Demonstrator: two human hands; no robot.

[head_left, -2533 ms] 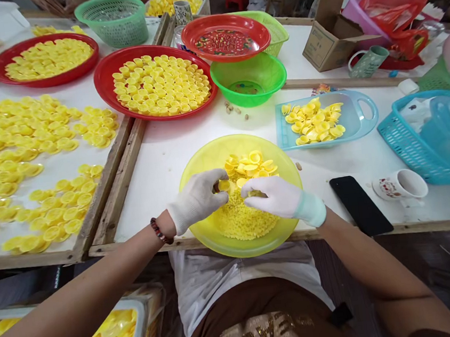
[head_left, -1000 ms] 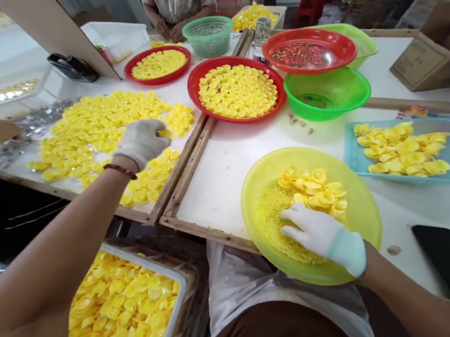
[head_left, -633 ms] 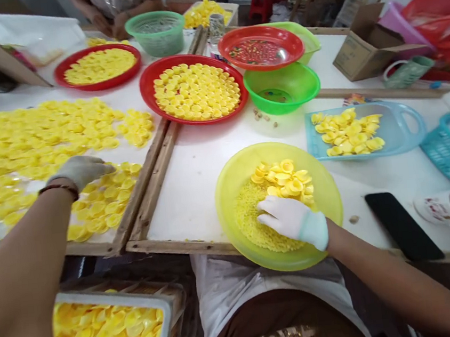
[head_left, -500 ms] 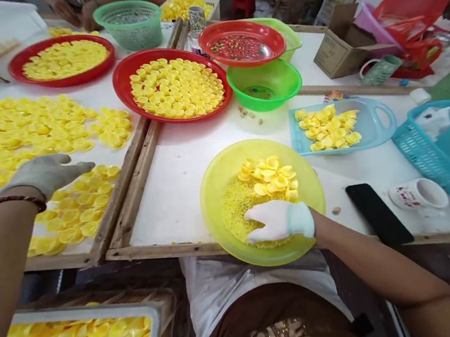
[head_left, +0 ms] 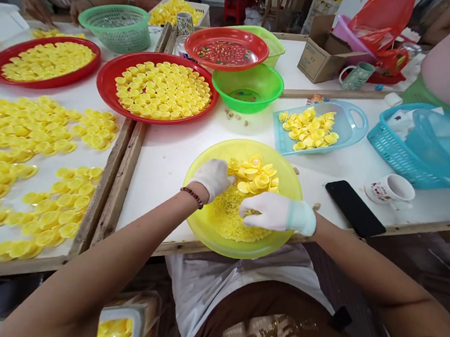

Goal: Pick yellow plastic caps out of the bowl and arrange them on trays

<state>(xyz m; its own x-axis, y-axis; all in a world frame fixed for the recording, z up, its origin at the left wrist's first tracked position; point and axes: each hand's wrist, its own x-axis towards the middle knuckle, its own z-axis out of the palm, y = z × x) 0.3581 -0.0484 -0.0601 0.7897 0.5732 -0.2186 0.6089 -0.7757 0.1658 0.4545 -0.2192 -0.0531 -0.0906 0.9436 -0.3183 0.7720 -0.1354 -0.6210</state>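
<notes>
A yellow plastic basin (head_left: 198, 222) holds small pale-yellow granules (head_left: 231, 224) with a heap of small yellow plastic cups (head_left: 260, 173) on their far side. My left hand (head_left: 213, 179), in a white glove, is over the basin's left side. Its fingers curl closed at the heap's left edge, and what they hold is hidden. Over the granules, just in front of the heap, is my gloved right hand (head_left: 267, 212). Its bent fingers and thumb stand apart, with nothing visible between them.
Yellow cups (head_left: 12, 137) cover the left board; more fill red trays (head_left: 112, 108) behind. A blue scoop tray (head_left: 347, 131) of cups, phone (head_left: 353, 207), mug (head_left: 390, 191) and blue basket (head_left: 392, 148) stand right. Wooden strips (head_left: 111, 202) edge the boards. Another person's hands (head_left: 79, 9) show far left.
My left hand has moved right from above the cups on the left board into the basin, its fingers now curled. My right hand stays over the granules. The view has shifted slightly right.
</notes>
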